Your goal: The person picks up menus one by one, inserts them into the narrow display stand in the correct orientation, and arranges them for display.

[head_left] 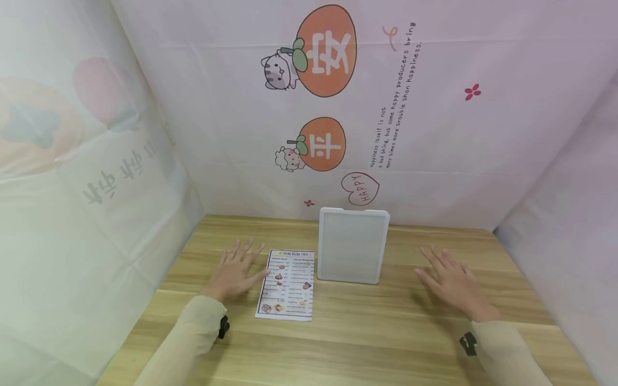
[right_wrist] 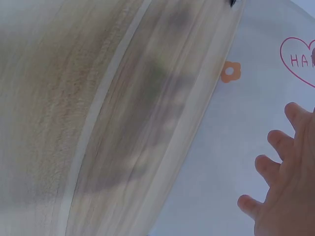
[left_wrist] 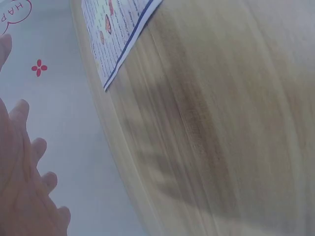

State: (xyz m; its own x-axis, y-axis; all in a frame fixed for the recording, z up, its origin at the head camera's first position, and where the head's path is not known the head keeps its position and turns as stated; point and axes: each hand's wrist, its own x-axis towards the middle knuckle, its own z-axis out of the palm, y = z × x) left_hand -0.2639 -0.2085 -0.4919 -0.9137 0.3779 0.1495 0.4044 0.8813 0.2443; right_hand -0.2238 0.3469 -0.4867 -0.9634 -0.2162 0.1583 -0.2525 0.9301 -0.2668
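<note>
A printed paper menu headed "DIM SUM INN" [head_left: 288,285] lies flat on the wooden table. Just right of it stands a white rectangular frame with a grey panel [head_left: 352,246], upright and leaning back slightly. My left hand [head_left: 234,276] is spread palm down to the left of the menu, and its thumb tip overlaps the menu's edge in the head view. To the right of the frame, my right hand [head_left: 454,284] is held out with fingers spread, holding nothing. Both wrist views show the hands raised over the table, their shadows falling on the wood.
A white printed cloth [head_left: 434,134] hangs behind the wooden table [head_left: 328,348], with fruit drawings and lettering. More cloth hangs along the left side [head_left: 63,257] and the right side [head_left: 569,225]. Dark bands [head_left: 223,327] circle both wrists over pale sleeves.
</note>
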